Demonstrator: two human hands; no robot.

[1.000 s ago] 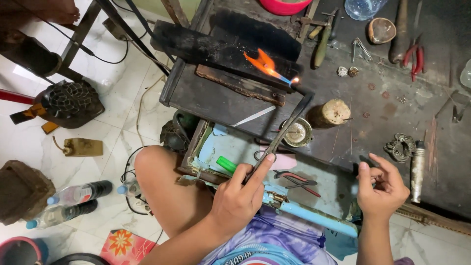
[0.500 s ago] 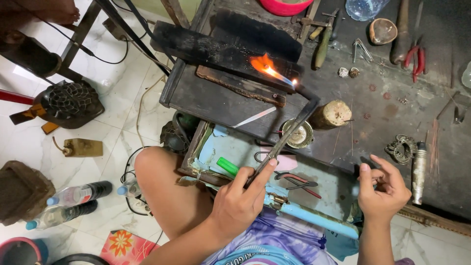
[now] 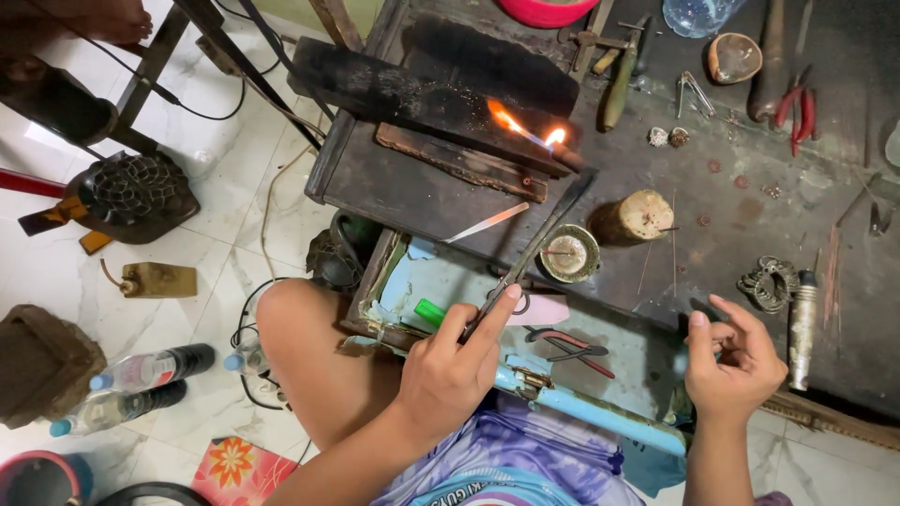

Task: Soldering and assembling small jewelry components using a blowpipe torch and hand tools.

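My left hand [image 3: 452,365] grips a long thin metal torch pipe [image 3: 534,245] that slants up to a charred block [image 3: 431,89], where an orange flame [image 3: 520,124] burns at its tip. My right hand [image 3: 731,354] hovers over the bench's front edge, fingers curled, pinching something small and dark that I cannot make out. A small round tin dish [image 3: 570,253] and a short wooden stump [image 3: 642,215] sit just beside the pipe.
The dark workbench [image 3: 769,225] carries red pliers [image 3: 802,108], tweezers [image 3: 692,92], a ring of wire [image 3: 767,281] and a metal cylinder [image 3: 802,328]. An open drawer [image 3: 441,281] holds a green lighter [image 3: 431,312] and pliers [image 3: 567,345]. Bottles [image 3: 141,370] lie on the tiled floor.
The flame has shifted slightly right along the charred block and the pipe tip with it. Both hands stay nearly where they were.
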